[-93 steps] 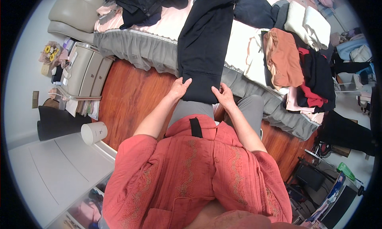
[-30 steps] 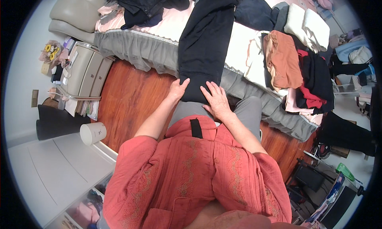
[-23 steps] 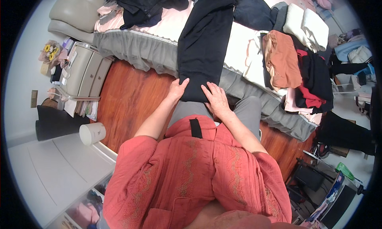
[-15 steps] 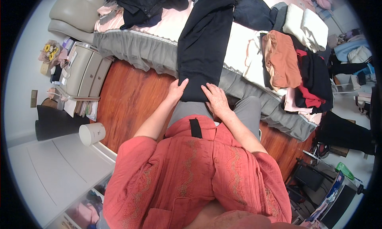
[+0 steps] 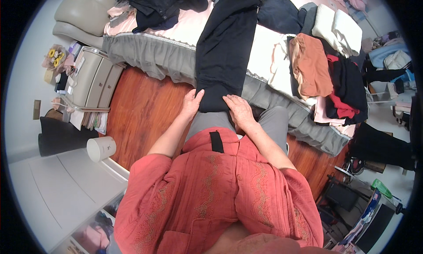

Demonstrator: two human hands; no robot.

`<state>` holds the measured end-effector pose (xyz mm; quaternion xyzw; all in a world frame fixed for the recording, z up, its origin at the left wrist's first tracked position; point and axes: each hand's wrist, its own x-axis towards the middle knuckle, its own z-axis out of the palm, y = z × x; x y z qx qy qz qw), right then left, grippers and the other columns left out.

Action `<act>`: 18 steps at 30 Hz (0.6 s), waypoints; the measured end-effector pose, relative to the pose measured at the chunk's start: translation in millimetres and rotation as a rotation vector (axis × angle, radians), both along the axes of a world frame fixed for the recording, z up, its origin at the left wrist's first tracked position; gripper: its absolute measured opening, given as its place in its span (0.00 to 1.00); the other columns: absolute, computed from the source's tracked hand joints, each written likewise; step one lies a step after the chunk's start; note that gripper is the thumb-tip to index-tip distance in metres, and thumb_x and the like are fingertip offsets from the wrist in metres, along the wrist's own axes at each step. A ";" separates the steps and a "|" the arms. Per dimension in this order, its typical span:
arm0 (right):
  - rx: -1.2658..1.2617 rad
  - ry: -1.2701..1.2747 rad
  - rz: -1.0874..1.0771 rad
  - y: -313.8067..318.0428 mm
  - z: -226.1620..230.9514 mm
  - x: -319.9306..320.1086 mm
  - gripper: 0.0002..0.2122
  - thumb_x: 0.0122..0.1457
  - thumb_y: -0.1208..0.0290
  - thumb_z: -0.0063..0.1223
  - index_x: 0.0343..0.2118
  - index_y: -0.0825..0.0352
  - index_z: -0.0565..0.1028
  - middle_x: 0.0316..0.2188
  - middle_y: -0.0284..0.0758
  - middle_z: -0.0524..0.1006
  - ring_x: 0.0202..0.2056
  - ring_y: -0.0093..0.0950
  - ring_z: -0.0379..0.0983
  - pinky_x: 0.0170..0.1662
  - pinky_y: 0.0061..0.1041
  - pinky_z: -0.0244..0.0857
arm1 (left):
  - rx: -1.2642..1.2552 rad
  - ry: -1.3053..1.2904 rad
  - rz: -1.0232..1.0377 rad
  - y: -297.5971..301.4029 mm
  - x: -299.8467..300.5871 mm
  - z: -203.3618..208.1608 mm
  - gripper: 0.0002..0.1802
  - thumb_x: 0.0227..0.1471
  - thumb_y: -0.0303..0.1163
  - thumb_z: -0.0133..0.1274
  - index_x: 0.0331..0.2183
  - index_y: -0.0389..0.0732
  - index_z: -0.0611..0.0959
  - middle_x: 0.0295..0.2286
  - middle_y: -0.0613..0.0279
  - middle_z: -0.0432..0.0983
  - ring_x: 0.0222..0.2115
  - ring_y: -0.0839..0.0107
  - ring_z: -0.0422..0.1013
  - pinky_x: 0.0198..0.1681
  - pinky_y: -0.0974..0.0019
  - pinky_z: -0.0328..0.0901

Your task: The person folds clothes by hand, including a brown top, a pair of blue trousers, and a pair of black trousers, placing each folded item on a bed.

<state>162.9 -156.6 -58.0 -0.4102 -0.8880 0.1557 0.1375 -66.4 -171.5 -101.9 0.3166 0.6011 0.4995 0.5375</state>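
Observation:
A pair of black trousers (image 5: 224, 51), folded lengthwise into a long strip, reaches from the bed down onto my lap. My left hand (image 5: 192, 105) is at the left edge of its near end, thumb and fingers apart and pointing away from me. On the right edge lies my right hand (image 5: 240, 110), its fingers stretched over the black cloth, with the thumb side hard to make out. Grey trousers on my legs (image 5: 273, 124) show beneath the near end.
The bed's grey ruffled skirt (image 5: 150, 55) runs across in front. Folded clothes, among them an orange-brown garment (image 5: 312, 64) and white knitwear (image 5: 337, 29), are piled at right. Dark clothes (image 5: 154, 9) lie at far left. A white bin (image 5: 101, 149) and a bedside cabinet (image 5: 94, 80) stand left.
My left hand has slid slightly left and toward me along the edge of the black trousers. My right hand has shifted very little toward me.

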 end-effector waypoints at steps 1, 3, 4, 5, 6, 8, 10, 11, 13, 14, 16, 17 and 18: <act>0.001 0.000 0.001 0.1 0.8 -0.1 0.22 0.53 0.77 0.46 0.54 0.62 0.69 0.53 0.37 0.71 0.56 0.35 0.64 0.56 0.37 0.59 | 0.034 -0.037 0.006 -0.9 0.0 3.0 0.15 0.57 0.38 0.54 0.38 0.34 0.80 0.30 0.64 0.77 0.31 0.79 0.71 0.35 0.74 0.66; -0.021 0.015 0.003 0.3 2.3 -0.4 0.22 0.53 0.78 0.47 0.54 0.62 0.69 0.52 0.38 0.71 0.55 0.36 0.65 0.56 0.36 0.60 | 0.051 -0.004 0.029 -3.0 -2.3 -3.8 0.16 0.57 0.38 0.54 0.39 0.34 0.79 0.30 0.63 0.77 0.30 0.80 0.71 0.35 0.74 0.66; -0.021 0.013 0.003 0.8 2.0 0.4 0.22 0.53 0.78 0.47 0.54 0.62 0.69 0.52 0.38 0.71 0.55 0.36 0.65 0.56 0.36 0.60 | 0.066 0.028 0.049 -3.3 -3.0 -4.0 0.16 0.57 0.38 0.54 0.40 0.34 0.77 0.31 0.63 0.78 0.29 0.80 0.71 0.34 0.75 0.66; -0.012 0.020 0.005 1.4 1.6 1.2 0.22 0.52 0.78 0.48 0.53 0.62 0.69 0.52 0.37 0.71 0.55 0.36 0.65 0.55 0.36 0.61 | 0.066 0.027 0.049 -5.1 -5.5 -3.8 0.16 0.57 0.38 0.54 0.40 0.34 0.77 0.31 0.63 0.78 0.29 0.80 0.71 0.34 0.75 0.66; -0.003 0.027 0.008 2.0 1.3 2.1 0.22 0.52 0.78 0.48 0.53 0.62 0.69 0.52 0.37 0.71 0.55 0.36 0.65 0.55 0.35 0.62 | 0.058 0.130 0.031 -8.0 -9.4 -3.3 0.17 0.57 0.38 0.53 0.43 0.34 0.76 0.31 0.62 0.78 0.29 0.79 0.71 0.34 0.73 0.67; -0.014 0.038 0.005 3.5 0.3 3.3 0.22 0.51 0.78 0.49 0.53 0.62 0.69 0.52 0.37 0.72 0.54 0.36 0.66 0.54 0.34 0.63 | 0.048 0.233 0.013 -11.8 -20.4 0.6 0.19 0.58 0.38 0.53 0.46 0.35 0.75 0.32 0.60 0.78 0.28 0.77 0.72 0.35 0.71 0.68; -0.024 0.051 0.005 4.7 1.0 3.5 0.23 0.51 0.78 0.50 0.53 0.62 0.69 0.52 0.37 0.72 0.54 0.35 0.66 0.53 0.34 0.64 | 0.099 0.495 -0.007 -14.5 -31.7 7.2 0.22 0.58 0.36 0.51 0.52 0.39 0.70 0.37 0.56 0.77 0.26 0.71 0.72 0.36 0.68 0.68; -0.031 0.072 -0.006 5.2 1.5 5.7 0.23 0.50 0.78 0.51 0.52 0.63 0.69 0.51 0.36 0.72 0.53 0.35 0.67 0.53 0.33 0.64 | 0.130 0.792 -0.043 -14.0 -27.2 34.6 0.26 0.57 0.31 0.48 0.57 0.43 0.65 0.47 0.51 0.71 0.29 0.62 0.73 0.39 0.62 0.69; -0.036 0.098 -0.009 5.5 5.3 4.6 0.23 0.50 0.79 0.52 0.52 0.63 0.69 0.51 0.36 0.72 0.53 0.35 0.67 0.52 0.33 0.65 | 0.305 0.914 -0.052 -9.0 -34.7 44.1 0.28 0.56 0.28 0.47 0.58 0.43 0.63 0.51 0.50 0.66 0.35 0.59 0.73 0.42 0.60 0.68; -0.041 0.115 -0.009 5.9 6.6 4.5 0.23 0.49 0.79 0.52 0.52 0.63 0.70 0.50 0.36 0.73 0.53 0.35 0.67 0.52 0.33 0.65 | 0.485 1.031 -0.065 -3.4 -39.0 48.4 0.30 0.55 0.26 0.47 0.59 0.43 0.62 0.55 0.49 0.60 0.41 0.55 0.72 0.45 0.57 0.67; -0.047 0.129 -0.008 6.8 10.0 4.0 0.23 0.49 0.80 0.53 0.51 0.63 0.70 0.49 0.37 0.73 0.53 0.35 0.67 0.52 0.34 0.65 | 0.518 1.113 -0.124 10.9 -45.5 62.8 0.31 0.53 0.23 0.45 0.59 0.44 0.62 0.59 0.48 0.54 0.53 0.51 0.63 0.52 0.56 0.64; -0.050 0.129 -0.008 6.7 11.7 5.3 0.23 0.48 0.80 0.53 0.51 0.63 0.70 0.49 0.37 0.73 0.53 0.35 0.67 0.52 0.33 0.65 | 0.579 1.102 -0.184 19.2 -43.1 74.7 0.31 0.53 0.23 0.46 0.59 0.44 0.63 0.59 0.48 0.54 0.55 0.51 0.60 0.54 0.56 0.62; -0.052 0.129 -0.009 6.7 12.9 6.6 0.24 0.48 0.80 0.53 0.51 0.63 0.70 0.49 0.37 0.73 0.52 0.35 0.67 0.52 0.33 0.65 | 0.640 1.088 -0.244 27.1 -39.6 84.6 0.30 0.53 0.24 0.47 0.58 0.43 0.64 0.59 0.48 0.54 0.58 0.51 0.57 0.56 0.57 0.60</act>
